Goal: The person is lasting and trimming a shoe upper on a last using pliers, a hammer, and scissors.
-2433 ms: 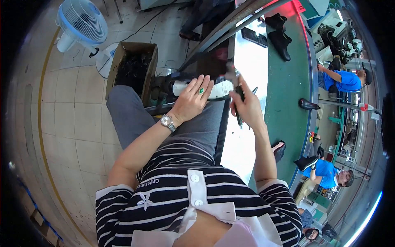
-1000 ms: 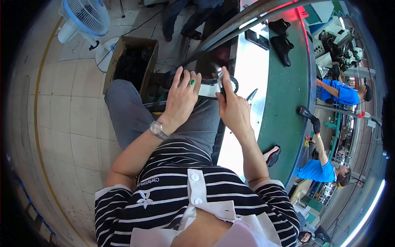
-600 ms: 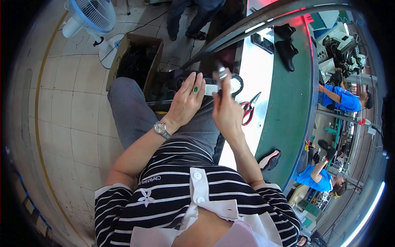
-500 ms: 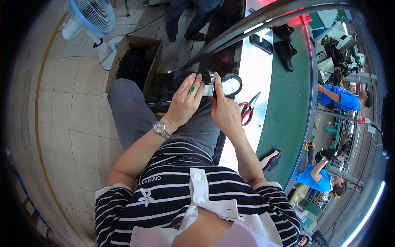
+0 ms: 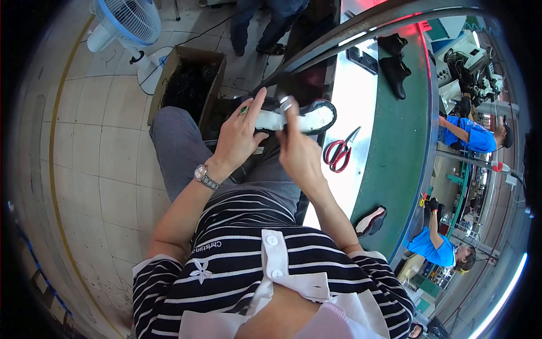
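Observation:
A black shoe (image 5: 316,117) lies across my lap with its white sole side facing up. At its left end is my left hand (image 5: 238,131), fingers stretched and thumb spread apart, resting against the shoe. Over the shoe's middle, my right hand (image 5: 299,152) is closed on a tool with a shiny metal head (image 5: 285,103). Motion smears this tool, and its handle is hidden in my fist, so I cannot tell its exact kind. Red-handled scissors (image 5: 339,153) lie on the bench beside my right hand.
A green work surface (image 5: 389,135) runs along the right, with black boots (image 5: 394,73), a phone-like device (image 5: 361,58) and another shoe (image 5: 371,221). A metal bar (image 5: 316,51) crosses ahead. An open carton (image 5: 179,62) and a fan (image 5: 130,22) stand left. Other people work nearby.
My left hand has shifted left and spread its thumb, uncovering more of the white sole side. My right hand has moved slightly left and nearer with the tool, now blurred.

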Demonstrator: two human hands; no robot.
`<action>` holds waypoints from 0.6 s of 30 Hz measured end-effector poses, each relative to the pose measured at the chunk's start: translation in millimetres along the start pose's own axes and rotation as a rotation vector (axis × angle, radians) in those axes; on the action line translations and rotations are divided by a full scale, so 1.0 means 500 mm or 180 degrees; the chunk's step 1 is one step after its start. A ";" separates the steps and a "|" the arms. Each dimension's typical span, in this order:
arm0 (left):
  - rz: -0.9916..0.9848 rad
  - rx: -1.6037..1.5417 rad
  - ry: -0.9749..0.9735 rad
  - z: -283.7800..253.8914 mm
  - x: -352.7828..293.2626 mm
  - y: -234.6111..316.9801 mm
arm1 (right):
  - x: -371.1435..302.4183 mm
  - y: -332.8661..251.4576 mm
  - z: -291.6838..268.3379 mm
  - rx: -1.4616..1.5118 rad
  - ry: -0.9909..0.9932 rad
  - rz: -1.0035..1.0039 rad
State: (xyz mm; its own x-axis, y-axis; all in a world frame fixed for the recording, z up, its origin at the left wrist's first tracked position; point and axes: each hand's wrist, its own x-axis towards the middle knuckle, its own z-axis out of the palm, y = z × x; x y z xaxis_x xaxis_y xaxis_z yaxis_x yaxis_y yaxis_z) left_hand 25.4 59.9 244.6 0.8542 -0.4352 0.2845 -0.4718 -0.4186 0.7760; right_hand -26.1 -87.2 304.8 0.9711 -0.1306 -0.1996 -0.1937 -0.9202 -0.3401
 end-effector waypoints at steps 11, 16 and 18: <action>0.0077 0.0039 -0.0081 -0.030 -0.024 -0.008 | 0.053 0.097 -0.067 -0.0589 0.0358 0.0027; -0.1209 -0.1334 -0.0571 -0.047 -0.142 0.006 | -0.064 0.054 -0.085 0.0616 -0.0821 0.0270; -0.1344 -0.0898 -0.0402 -0.065 -0.157 -0.007 | -0.085 0.043 -0.073 0.1345 -0.1088 0.0339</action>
State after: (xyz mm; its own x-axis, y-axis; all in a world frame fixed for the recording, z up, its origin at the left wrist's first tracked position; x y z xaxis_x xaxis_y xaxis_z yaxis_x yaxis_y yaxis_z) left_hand -32.9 121.2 237.9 0.9160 -0.3750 -0.1426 0.0003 -0.3549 0.9349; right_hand -66.5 -115.1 339.4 0.8563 -0.0228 -0.5160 -0.3957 -0.6711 -0.6270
